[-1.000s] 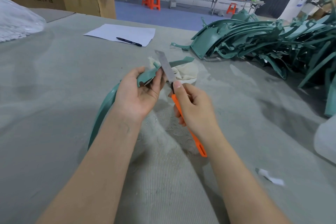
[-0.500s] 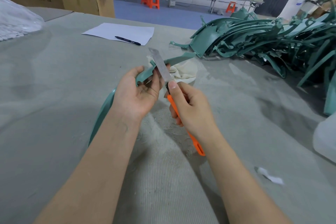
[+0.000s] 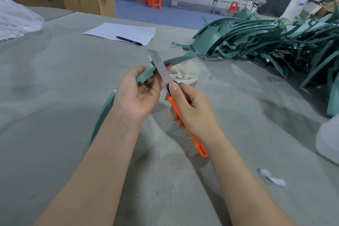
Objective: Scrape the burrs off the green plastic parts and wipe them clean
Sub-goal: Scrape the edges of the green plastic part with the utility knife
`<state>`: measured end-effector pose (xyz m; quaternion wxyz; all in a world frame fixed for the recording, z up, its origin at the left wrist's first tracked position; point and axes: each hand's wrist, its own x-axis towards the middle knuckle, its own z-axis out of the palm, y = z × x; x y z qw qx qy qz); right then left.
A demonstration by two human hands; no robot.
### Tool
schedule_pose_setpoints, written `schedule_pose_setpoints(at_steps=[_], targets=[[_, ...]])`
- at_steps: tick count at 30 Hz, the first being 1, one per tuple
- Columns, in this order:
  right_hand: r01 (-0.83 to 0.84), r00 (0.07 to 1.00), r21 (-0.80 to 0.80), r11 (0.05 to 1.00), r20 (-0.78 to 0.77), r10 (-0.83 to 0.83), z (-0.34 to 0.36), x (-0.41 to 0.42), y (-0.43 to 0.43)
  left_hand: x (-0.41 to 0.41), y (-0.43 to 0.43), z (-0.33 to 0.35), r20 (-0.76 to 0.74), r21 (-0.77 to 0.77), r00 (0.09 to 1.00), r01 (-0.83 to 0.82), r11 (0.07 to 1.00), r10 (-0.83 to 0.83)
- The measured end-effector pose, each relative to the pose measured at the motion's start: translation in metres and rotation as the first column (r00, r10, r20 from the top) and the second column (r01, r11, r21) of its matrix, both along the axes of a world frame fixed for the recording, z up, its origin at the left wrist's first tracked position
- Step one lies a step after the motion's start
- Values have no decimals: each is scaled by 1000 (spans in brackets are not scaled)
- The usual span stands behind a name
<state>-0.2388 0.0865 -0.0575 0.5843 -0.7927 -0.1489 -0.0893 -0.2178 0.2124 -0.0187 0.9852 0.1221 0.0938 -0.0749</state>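
Your left hand (image 3: 139,95) grips one green part (image 3: 146,74); your right hand (image 3: 192,108) grips the scraper (image 3: 161,68) against it. Pile (image 3: 266,42) apparently unscraped; cloth (image 3: 185,71) idle.

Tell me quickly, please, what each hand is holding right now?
Left hand: fingers curled round the curved green plastic part.
Right hand: gripping the orange-handled scraper, blade against the part.

Grey table (image 3: 55,82) — paper (image 3: 121,32), pen (image 3: 129,40), rag (image 3: 185,72).
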Motion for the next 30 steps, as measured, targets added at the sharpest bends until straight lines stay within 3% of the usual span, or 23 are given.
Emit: schedule_pose_setpoints(at_steps=[6,10,12,15,20,30], targets=[[-42,999,-2,999,-22,42,4,-3,-2,5,1,-4,11,-8,1000,13,1000,-13],[-150,987,-204,967,17,157,0,-7,7,5,7,-9,-25,-99,990,137,986,-141],[-149,989,-134,980,-3,150,3,-7,6,9,11,-10,-61,-90,996,62,994,-67],[13,1000,32,999,-16,-13,7,-2,-2,14,10,-12,-68,-18,998,15,1000,-16],[280,960,-10,960,21,-279,7,8,-14,11,6,-14,-50,-18,997,57,998,-58],[325,946,-80,942,11,-325,4,8,-13,7,1,-9,-22,33,998,54,998,-53]])
